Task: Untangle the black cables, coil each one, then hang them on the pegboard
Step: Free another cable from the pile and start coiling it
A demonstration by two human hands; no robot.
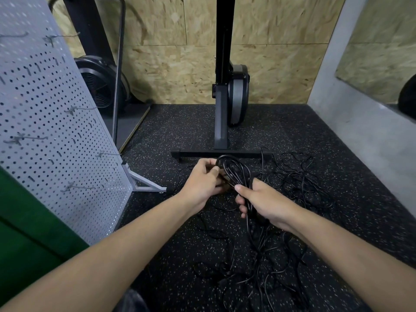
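both hands grip the half-made cable coil (234, 170) mid-scene: left hand (203, 180) pinching its far loops, right hand (264, 202) clenching the near end. keep loops even, feeding slack from the floor tangle (270, 262); pegboard (51, 122) stands left.

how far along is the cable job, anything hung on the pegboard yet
Early. Done: nothing that shows; the hooks visible on the pegboard carry no cable. In hand: one coil of black cable, gripped by the left hand and the right hand, its tail running down into the pile. Left: the tangle on the floor, finishing this coil, and all the hanging.
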